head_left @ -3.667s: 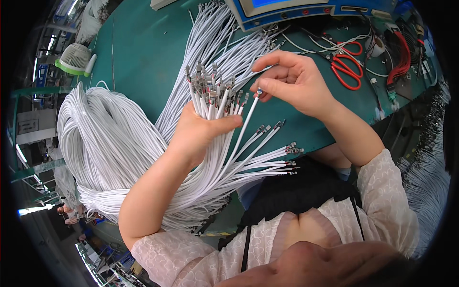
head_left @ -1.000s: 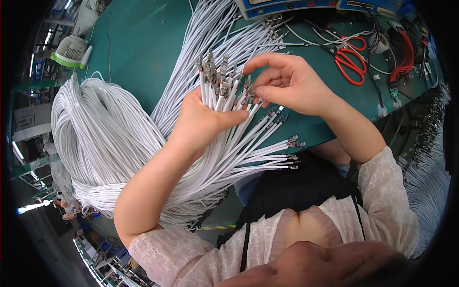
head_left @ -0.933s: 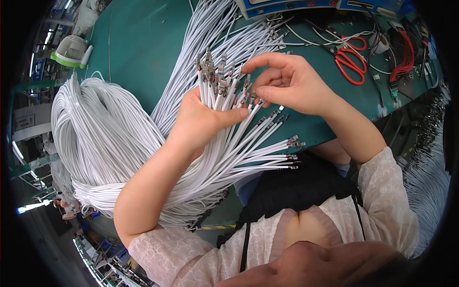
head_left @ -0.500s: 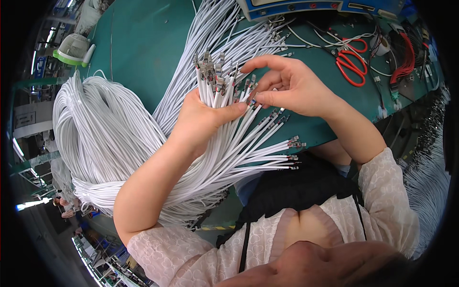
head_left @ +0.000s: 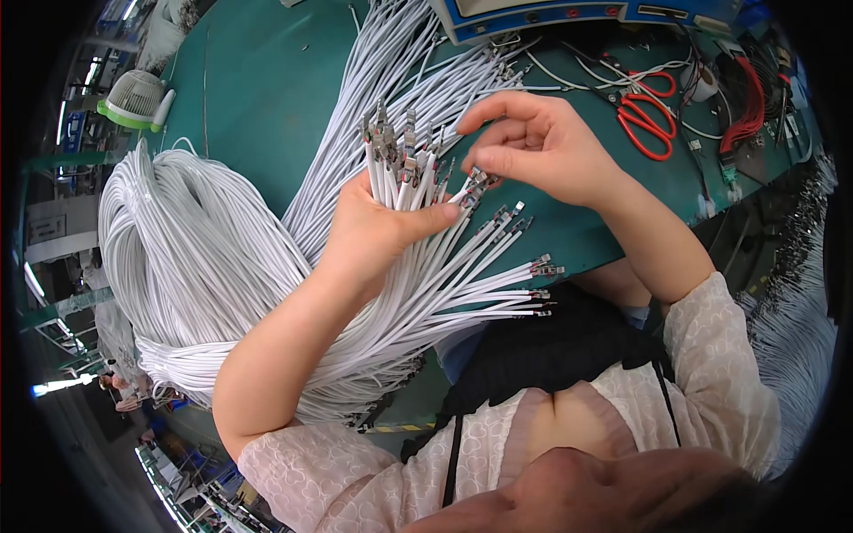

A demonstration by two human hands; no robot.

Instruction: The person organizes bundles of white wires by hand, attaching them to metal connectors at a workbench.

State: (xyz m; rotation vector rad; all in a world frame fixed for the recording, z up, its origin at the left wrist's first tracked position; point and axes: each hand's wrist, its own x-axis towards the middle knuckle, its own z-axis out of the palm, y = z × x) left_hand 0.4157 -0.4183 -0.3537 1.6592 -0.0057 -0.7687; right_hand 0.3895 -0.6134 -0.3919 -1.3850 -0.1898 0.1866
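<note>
My left hand is wrapped round a thick bundle of white cables, its thumb lying across the front. Small metal connectors on the cable ends stick up above that hand. My right hand is beside the bundle, with thumb and curled fingers closed at the tip of a white cable fitted with a connector; its index finger arches above. The exact contact is partly hidden by the fingers. Several more cable ends fan out to the right below my hands.
A large coil of white cable lies at left, and more loose white cables run across the green table. Red-handled scissors, red wires and a blue device are at far right. A small fan stands far left.
My right hand has shifted slightly up, and its thumb and fingers have drawn closer together at the cable tips. The connectors under it have moved up too. My left hand keeps its hold.
</note>
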